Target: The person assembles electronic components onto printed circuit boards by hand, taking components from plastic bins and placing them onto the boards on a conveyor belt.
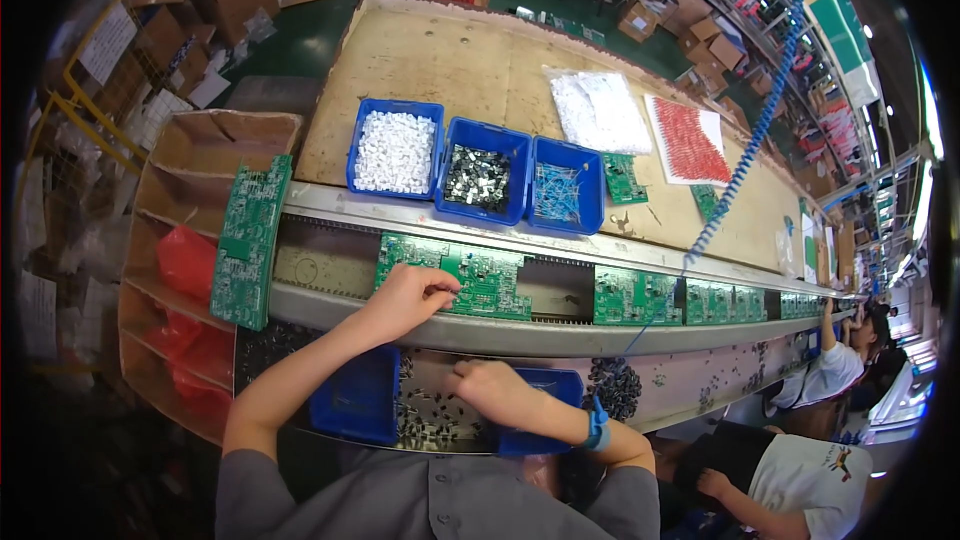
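Observation:
Above the left part of a green circuit board (488,285) on the rail conveyor (560,328), my left hand (408,300) is closed in a pinch. Whatever is between its fingertips is too small to make out. My right hand (498,390) is lower and nearer to me, over a scatter of small black components with metal leads (432,420). Its fingers are curled together, and their tips are partly hidden. Blue bins lie on both sides of the scatter: the left bin (352,402) and the right bin (562,386), which my right forearm partly covers. A blue wristband (598,424) circles my right wrist.
Three blue bins hold white connectors (394,152), dark-and-silver parts (480,178) and blue leaded parts (557,192). Stacked boards (250,245) stand at the conveyor's left end; more boards (637,295) sit rightward. A coiled blue hose (745,155) hangs down. Co-workers (800,480) sit at right.

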`<state>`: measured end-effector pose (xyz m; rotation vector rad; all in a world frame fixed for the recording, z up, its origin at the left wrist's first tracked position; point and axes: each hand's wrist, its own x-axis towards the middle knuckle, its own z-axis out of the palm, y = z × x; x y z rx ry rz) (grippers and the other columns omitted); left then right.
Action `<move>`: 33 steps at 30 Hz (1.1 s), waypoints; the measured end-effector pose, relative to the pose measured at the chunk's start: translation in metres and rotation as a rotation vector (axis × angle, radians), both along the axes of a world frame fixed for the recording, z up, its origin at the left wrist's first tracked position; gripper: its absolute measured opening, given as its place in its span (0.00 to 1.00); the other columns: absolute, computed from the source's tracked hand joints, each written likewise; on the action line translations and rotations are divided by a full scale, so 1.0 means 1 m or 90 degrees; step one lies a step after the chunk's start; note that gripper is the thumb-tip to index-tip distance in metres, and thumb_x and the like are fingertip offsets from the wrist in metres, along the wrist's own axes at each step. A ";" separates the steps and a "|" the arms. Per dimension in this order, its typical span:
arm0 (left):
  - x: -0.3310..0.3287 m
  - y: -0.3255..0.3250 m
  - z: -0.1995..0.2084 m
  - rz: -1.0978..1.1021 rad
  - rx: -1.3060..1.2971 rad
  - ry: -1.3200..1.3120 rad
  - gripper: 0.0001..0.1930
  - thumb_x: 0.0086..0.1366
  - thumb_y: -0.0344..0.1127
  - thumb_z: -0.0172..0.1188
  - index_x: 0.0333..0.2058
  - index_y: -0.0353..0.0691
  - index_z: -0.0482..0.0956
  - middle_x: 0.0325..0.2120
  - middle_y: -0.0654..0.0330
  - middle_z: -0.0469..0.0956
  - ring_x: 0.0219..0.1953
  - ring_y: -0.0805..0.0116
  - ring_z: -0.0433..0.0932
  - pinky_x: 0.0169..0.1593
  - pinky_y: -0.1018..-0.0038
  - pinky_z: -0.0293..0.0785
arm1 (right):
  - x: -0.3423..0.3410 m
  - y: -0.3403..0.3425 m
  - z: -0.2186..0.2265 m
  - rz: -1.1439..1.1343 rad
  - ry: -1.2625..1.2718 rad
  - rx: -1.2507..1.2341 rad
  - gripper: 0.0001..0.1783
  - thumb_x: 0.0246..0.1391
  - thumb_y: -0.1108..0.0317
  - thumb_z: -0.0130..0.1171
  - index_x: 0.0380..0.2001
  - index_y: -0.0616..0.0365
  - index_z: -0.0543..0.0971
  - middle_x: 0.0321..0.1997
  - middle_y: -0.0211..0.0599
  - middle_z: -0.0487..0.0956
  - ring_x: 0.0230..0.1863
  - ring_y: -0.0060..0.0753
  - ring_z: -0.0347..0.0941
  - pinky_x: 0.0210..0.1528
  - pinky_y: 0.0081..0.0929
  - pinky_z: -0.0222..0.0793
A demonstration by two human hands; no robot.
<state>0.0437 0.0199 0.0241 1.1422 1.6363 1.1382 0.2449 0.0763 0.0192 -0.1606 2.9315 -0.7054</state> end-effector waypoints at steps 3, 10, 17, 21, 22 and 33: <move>0.002 0.016 -0.008 -0.002 0.014 0.062 0.08 0.57 0.26 0.57 0.35 0.31 0.80 0.28 0.50 0.81 0.30 0.62 0.82 0.35 0.72 0.77 | 0.007 -0.019 -0.027 0.003 -0.056 0.035 0.08 0.42 0.74 0.54 0.30 0.60 0.74 0.28 0.42 0.74 0.29 0.41 0.77 0.27 0.33 0.73; 0.013 0.033 -0.023 0.005 0.161 0.454 0.05 0.53 0.26 0.59 0.31 0.36 0.79 0.28 0.57 0.74 0.32 0.57 0.76 0.34 0.64 0.72 | 0.004 -0.024 -0.033 -0.005 -0.039 0.023 0.08 0.41 0.72 0.55 0.29 0.60 0.74 0.28 0.41 0.75 0.29 0.41 0.77 0.26 0.33 0.73; 0.014 0.042 -0.024 -0.037 0.186 0.617 0.07 0.45 0.25 0.57 0.27 0.35 0.76 0.26 0.56 0.70 0.34 0.58 0.73 0.36 0.65 0.70 | 0.002 -0.019 -0.032 -0.018 -0.002 0.046 0.09 0.39 0.70 0.57 0.28 0.59 0.75 0.29 0.40 0.75 0.31 0.38 0.76 0.31 0.31 0.73; 0.016 0.044 -0.020 -0.055 0.173 0.628 0.06 0.45 0.24 0.56 0.26 0.34 0.75 0.27 0.55 0.70 0.35 0.57 0.74 0.37 0.65 0.70 | 0.003 -0.019 -0.033 -0.033 -0.005 0.050 0.10 0.38 0.70 0.59 0.28 0.59 0.75 0.30 0.40 0.74 0.32 0.37 0.75 0.31 0.30 0.73; 0.017 0.044 -0.020 -0.058 0.169 0.634 0.06 0.45 0.24 0.56 0.26 0.34 0.75 0.27 0.55 0.70 0.35 0.57 0.74 0.37 0.65 0.70 | 0.003 -0.019 -0.033 -0.033 -0.005 0.050 0.10 0.38 0.70 0.59 0.28 0.59 0.75 0.30 0.40 0.74 0.32 0.37 0.75 0.31 0.30 0.73; 0.022 0.052 -0.014 -0.070 0.193 0.683 0.03 0.41 0.23 0.59 0.20 0.35 0.76 0.28 0.54 0.73 0.35 0.60 0.75 0.38 0.68 0.70 | 0.002 -0.016 -0.029 -0.025 -0.024 0.029 0.09 0.38 0.72 0.58 0.28 0.60 0.74 0.30 0.41 0.76 0.33 0.39 0.76 0.32 0.30 0.73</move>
